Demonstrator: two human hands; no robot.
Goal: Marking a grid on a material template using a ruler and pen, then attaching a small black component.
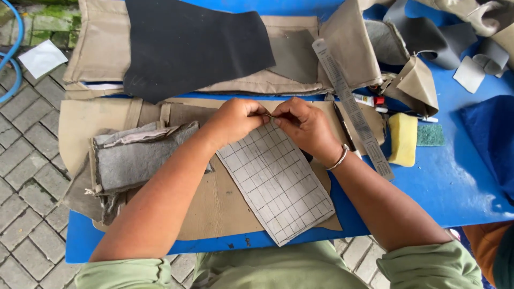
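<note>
While both hands, left hand (235, 119) and right hand (306, 126), pinch its top edge, the gridded sheet (276, 182) lies just below

Gridded pattern sheet (276, 182): pale grey-white, ruled in dark squares, roughly rectangular, lying flat and skewed, long axis running 11 to 5 o'clock. Near corner overhangs the tan piece beneath; far edge sits under the fingertips.

Small thin strip (272, 115): dark, narrow, pinched at the sheet's 12 o'clock edge; too small to tell what it is.

Tan fabric piece (214, 206): flat, underlying the sheet, spreading toward 7 o'clock.
</note>
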